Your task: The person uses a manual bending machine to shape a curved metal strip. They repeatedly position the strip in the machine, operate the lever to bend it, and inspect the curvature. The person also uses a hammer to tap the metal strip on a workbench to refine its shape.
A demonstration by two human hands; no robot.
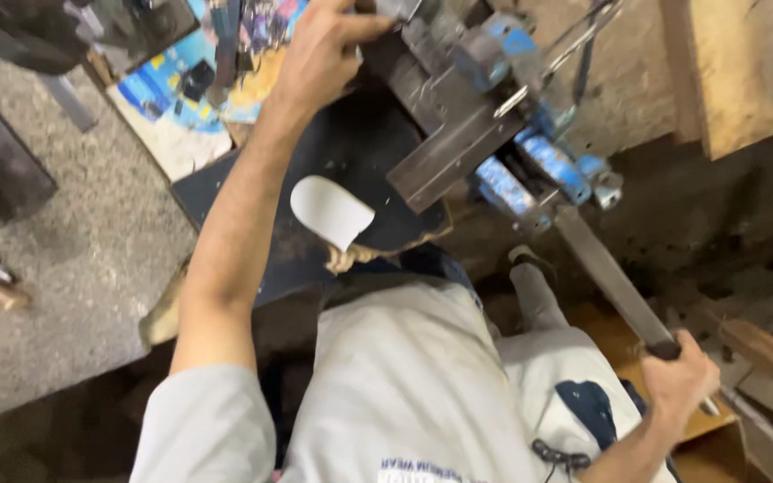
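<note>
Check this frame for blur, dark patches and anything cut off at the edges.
Head view: soft motion blur overall, worst on the blue vise and left hand; floor under the bench sits in deep shadow; right hand on the long handle reads clearly; no glare; vise top is cropped.

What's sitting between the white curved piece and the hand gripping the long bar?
In the head view, the blue vise lies between the white curved piece and the right hand, which grips the bar.

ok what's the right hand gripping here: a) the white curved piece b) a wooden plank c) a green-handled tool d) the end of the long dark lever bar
d: the right hand is closed around the lower end of the long dark lever bar that runs up to the blue machine, while the white curved piece lies untouched.
</note>
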